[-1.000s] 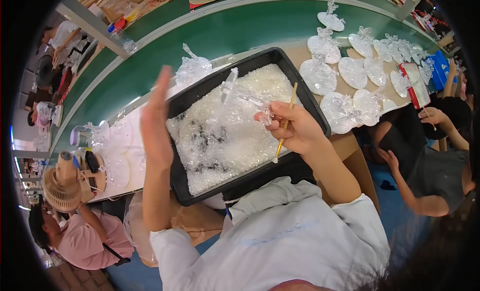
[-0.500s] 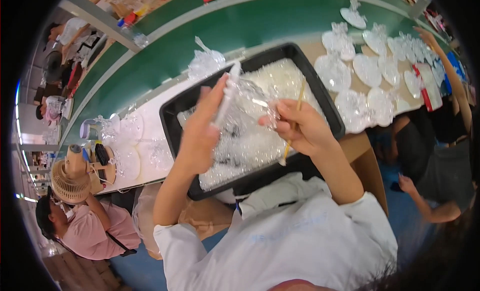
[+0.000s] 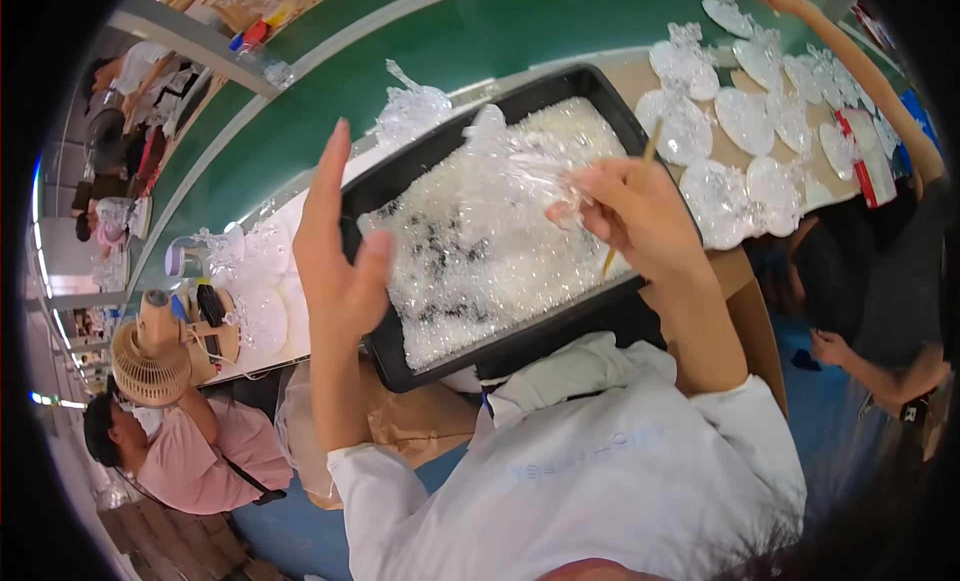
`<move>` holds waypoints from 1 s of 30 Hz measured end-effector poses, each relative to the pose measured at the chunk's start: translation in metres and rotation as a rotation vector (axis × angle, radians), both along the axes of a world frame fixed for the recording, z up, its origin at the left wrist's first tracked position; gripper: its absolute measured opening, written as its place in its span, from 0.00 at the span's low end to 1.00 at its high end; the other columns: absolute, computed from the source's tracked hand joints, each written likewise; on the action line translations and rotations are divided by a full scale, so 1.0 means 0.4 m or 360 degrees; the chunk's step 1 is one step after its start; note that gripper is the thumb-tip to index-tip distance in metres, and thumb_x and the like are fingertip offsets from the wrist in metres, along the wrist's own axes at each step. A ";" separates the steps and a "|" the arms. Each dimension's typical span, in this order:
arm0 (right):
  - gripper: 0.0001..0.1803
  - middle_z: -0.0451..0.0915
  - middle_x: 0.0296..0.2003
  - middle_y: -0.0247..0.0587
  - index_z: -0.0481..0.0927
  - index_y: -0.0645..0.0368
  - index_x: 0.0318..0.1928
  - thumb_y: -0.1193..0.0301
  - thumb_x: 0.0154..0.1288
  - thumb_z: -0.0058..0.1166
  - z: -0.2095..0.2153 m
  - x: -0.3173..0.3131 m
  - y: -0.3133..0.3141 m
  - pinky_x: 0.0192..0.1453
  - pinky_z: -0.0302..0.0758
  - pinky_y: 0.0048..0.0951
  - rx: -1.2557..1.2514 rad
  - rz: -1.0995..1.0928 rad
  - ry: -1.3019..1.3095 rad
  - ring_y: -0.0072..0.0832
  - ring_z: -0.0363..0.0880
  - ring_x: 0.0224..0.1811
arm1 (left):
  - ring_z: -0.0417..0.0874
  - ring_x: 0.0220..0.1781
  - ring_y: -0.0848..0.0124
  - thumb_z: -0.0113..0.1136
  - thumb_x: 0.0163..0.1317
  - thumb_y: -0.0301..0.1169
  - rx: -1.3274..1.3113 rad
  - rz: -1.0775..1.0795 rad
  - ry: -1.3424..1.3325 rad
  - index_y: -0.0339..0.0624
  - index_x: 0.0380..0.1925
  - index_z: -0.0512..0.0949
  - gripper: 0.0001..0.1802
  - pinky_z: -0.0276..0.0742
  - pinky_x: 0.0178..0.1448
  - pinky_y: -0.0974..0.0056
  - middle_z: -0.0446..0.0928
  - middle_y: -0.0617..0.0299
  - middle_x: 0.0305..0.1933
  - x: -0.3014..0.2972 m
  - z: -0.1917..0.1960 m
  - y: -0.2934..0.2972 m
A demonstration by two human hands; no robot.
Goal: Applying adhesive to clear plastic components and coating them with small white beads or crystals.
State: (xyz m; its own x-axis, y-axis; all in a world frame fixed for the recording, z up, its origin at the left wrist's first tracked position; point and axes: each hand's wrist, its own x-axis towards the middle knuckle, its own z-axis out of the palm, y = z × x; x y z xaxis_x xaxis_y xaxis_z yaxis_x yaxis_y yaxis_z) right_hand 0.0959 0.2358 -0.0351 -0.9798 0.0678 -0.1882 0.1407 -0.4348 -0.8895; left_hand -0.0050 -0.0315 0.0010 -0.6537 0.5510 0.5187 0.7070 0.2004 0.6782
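Note:
My right hand [image 3: 640, 211] grips a clear, crinkled plastic ornament [image 3: 492, 146] by its narrow end. A thin yellow-handled brush [image 3: 653, 141] is also tucked between that hand's fingers. The ornament is tilted over a black tray [image 3: 578, 79] of shiny white granules [image 3: 450, 331], and its exact shape is blurred. Above the tray's left side, my left hand [image 3: 340, 256] is open, with fingers stretched up and thumb apart, touching nothing.
Several clear and white ornaments [image 3: 745, 121] lie on cardboard at the right, near a person's arm [image 3: 890, 101]. One more ornament [image 3: 413, 111] sits behind the tray. At left are a beige fan [image 3: 150, 356] and a person in pink [image 3: 215, 461]. A green surface [image 3: 540, 26] runs behind.
My left hand has come away from the ornament and moved left, opening. The right hand has shifted right, still holding the ornament and brush. The ornament is now lower over the granules.

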 end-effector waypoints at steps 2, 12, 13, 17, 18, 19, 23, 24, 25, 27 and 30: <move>0.13 0.82 0.25 0.35 0.83 0.65 0.34 0.65 0.68 0.57 0.078 -0.006 -0.019 0.23 0.61 0.18 0.0813 0.0102 -0.0039 0.12 0.65 0.20 | 0.66 0.73 0.48 0.65 0.56 0.46 -0.0447 -0.0059 0.0526 0.31 0.71 0.58 0.48 0.60 0.74 0.52 0.60 0.43 0.74 0.048 0.084 0.073; 0.16 0.69 0.20 0.26 0.85 0.65 0.45 0.67 0.70 0.47 0.118 -0.034 -0.029 0.28 0.62 0.21 0.1210 0.0313 0.0722 0.14 0.62 0.23 | 0.77 0.48 0.49 0.69 0.55 0.31 -0.0669 -0.0067 0.0727 0.39 0.51 0.71 0.25 0.76 0.51 0.53 0.73 0.49 0.46 -0.020 0.029 0.178; 0.16 0.69 0.20 0.26 0.85 0.65 0.45 0.67 0.70 0.47 0.117 -0.022 -0.023 0.28 0.62 0.21 0.1198 0.0316 0.0719 0.14 0.62 0.23 | 0.77 0.48 0.49 0.69 0.55 0.31 -0.0680 -0.0067 0.0722 0.39 0.51 0.71 0.25 0.76 0.51 0.53 0.73 0.49 0.46 -0.027 0.026 0.167; 0.34 0.74 0.27 0.36 0.81 0.67 0.52 0.52 0.75 0.27 0.060 -0.005 -0.025 0.36 0.66 0.22 0.1039 -0.0353 0.0772 0.21 0.67 0.29 | 0.77 0.38 0.50 0.62 0.66 0.42 -0.0529 0.0137 0.0273 0.35 0.48 0.68 0.23 0.74 0.44 0.57 0.73 0.50 0.39 -0.034 -0.004 0.143; 0.35 0.76 0.31 0.41 0.80 0.66 0.52 0.49 0.76 0.26 0.024 -0.015 -0.037 0.37 0.67 0.24 0.0933 -0.0519 0.1016 0.22 0.69 0.30 | 0.76 0.37 0.52 0.63 0.66 0.43 -0.0483 0.0158 0.0183 0.34 0.47 0.67 0.24 0.74 0.43 0.57 0.72 0.50 0.38 -0.033 -0.009 0.142; 0.36 0.78 0.35 0.45 0.79 0.66 0.52 0.47 0.76 0.25 -0.003 -0.023 -0.043 0.38 0.68 0.25 0.0819 -0.0685 0.1254 0.23 0.70 0.32 | 0.76 0.36 0.54 0.63 0.65 0.44 -0.0437 0.0182 0.0092 0.34 0.47 0.66 0.26 0.74 0.42 0.57 0.71 0.50 0.37 -0.033 -0.015 0.140; 0.32 0.77 0.36 0.55 0.75 0.65 0.42 0.47 0.77 0.30 -0.024 0.035 -0.059 0.28 0.72 0.25 0.0622 -0.0382 0.1071 0.29 0.75 0.26 | 0.73 0.33 0.55 0.66 0.63 0.45 -0.0407 0.0268 0.0105 0.34 0.45 0.64 0.28 0.73 0.40 0.59 0.69 0.52 0.35 -0.032 -0.026 0.129; 0.22 0.77 0.35 0.55 0.74 0.64 0.41 0.54 0.76 0.40 -0.022 0.034 -0.068 0.22 0.70 0.23 0.0509 -0.0471 0.1148 0.30 0.75 0.23 | 0.72 0.32 0.56 0.67 0.61 0.45 -0.0358 0.0282 0.0166 0.34 0.44 0.64 0.29 0.72 0.39 0.59 0.68 0.53 0.35 -0.031 -0.028 0.129; 0.22 0.77 0.35 0.55 0.74 0.64 0.41 0.54 0.76 0.40 -0.021 0.035 -0.075 0.22 0.70 0.23 0.0497 -0.0458 0.1131 0.30 0.75 0.23 | 0.72 0.31 0.57 0.69 0.60 0.45 -0.0310 0.0295 0.0229 0.34 0.44 0.64 0.30 0.72 0.38 0.60 0.67 0.53 0.34 -0.029 -0.029 0.130; 0.07 0.80 0.33 0.55 0.78 0.69 0.36 0.78 0.64 0.48 -0.017 0.039 -0.087 0.26 0.76 0.23 0.0628 -0.0602 0.1217 0.26 0.77 0.23 | 0.69 0.34 0.65 0.68 0.61 0.41 -0.0315 0.0298 0.0151 0.37 0.44 0.62 0.27 0.70 0.40 0.64 0.67 0.56 0.38 -0.024 -0.027 0.129; 0.09 0.81 0.30 0.54 0.79 0.67 0.33 0.84 0.48 0.54 -0.020 0.051 -0.110 0.24 0.74 0.21 0.0734 -0.0622 0.1183 0.27 0.76 0.22 | 0.66 0.36 0.74 0.68 0.61 0.36 -0.0301 0.0315 0.0087 0.40 0.45 0.61 0.25 0.68 0.42 0.70 0.67 0.59 0.41 -0.024 -0.031 0.121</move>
